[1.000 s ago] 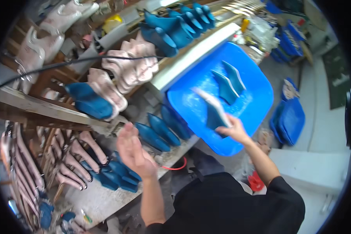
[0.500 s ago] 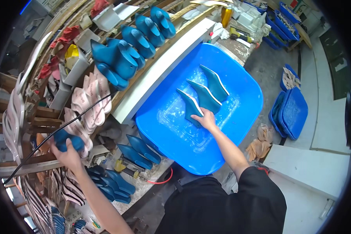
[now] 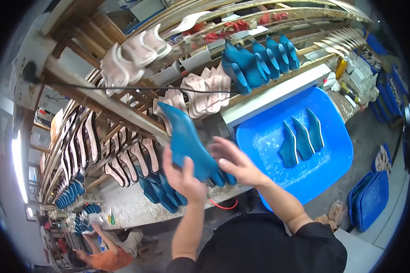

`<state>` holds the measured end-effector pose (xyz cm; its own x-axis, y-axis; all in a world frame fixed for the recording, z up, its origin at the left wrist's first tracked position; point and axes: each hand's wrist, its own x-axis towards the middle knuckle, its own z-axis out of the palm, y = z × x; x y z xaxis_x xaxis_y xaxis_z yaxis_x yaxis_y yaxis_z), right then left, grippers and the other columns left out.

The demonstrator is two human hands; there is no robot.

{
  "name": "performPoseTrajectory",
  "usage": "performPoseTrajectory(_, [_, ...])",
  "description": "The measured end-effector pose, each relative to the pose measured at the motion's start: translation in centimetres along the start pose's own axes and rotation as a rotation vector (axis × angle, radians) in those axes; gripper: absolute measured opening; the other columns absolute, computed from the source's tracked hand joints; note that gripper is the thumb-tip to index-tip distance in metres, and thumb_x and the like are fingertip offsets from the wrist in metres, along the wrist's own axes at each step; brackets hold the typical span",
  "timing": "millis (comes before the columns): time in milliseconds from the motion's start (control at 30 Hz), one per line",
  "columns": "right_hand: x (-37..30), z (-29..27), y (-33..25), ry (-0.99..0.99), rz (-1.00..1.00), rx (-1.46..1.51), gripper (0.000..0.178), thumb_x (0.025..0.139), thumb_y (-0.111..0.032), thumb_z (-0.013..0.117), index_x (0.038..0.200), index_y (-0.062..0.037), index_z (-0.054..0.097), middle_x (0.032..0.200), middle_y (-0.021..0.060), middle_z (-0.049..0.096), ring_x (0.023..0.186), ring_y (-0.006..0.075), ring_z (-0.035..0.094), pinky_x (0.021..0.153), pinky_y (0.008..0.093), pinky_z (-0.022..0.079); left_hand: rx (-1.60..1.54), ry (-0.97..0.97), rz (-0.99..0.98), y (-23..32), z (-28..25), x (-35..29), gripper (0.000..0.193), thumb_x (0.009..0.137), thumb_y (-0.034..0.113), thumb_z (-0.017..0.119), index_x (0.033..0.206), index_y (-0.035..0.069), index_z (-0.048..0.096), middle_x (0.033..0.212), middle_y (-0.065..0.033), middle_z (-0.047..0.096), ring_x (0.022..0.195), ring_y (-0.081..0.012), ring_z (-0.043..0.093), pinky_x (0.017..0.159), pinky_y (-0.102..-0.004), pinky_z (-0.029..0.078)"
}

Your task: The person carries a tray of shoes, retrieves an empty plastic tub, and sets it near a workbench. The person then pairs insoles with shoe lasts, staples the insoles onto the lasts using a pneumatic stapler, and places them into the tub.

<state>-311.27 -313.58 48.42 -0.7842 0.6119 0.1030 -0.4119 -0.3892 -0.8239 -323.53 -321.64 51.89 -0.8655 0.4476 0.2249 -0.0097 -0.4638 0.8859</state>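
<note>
My left hand is closed around a teal-blue shoe last, its pointed toe tilted up and to the left. Just right of that last, my right hand has its fingers spread, with nothing seen in them; whether a fingertip touches the last is unclear. Three lasts with white-edged insoles lie side by side in a large blue tub. On the bench behind my left hand, several bare teal lasts stand close together.
More teal lasts stand in a row on a rack ledge above the tub. Pale pink insoles cluster beside them. A black cord crosses the racks. A person in an orange shirt is at lower left. Stacked blue tubs sit at right.
My view has swung left. My right hand has let go of the last in the tub and come over beside my left hand, which has brought its last away from the rack toward me.
</note>
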Motion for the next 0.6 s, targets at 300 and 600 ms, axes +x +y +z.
performPoseTrajectory(300, [-2.1, 11.2, -3.1, -0.336, -0.263, -1.145, 0.066, 0.084, -0.022, 0.078, 0.14, -0.001, 0.051, 0.114, 0.024, 0.063, 0.107, 0.0393, 0.062, 0.093, 0.0443, 0.05, -0.243, 0.084, -0.544, 6.7, -11.7, 2.2, 0.039, 0.103, 0.033, 0.053, 0.136, 0.012, 0.049, 0.11, -0.014, 0.065, 0.102, -0.0332, 0.065, 0.091, -0.0468, 0.053])
performPoseTrajectory(600, [27.2, 11.2, -24.2, 0.619, 0.008, -1.916, 0.067, 0.087, -0.06, 0.061, 0.124, -0.0046, 0.067, 0.106, 0.0208, 0.07, 0.1, 0.0349, 0.069, 0.087, 0.0458, 0.055, -0.501, 0.105, -0.468, 8.3, -17.9, 0.2, 0.04, 0.095, 0.018, 0.055, 0.132, 0.007, 0.043, 0.103, -0.0157, 0.062, 0.1, -0.0338, 0.06, 0.091, -0.0509, 0.052])
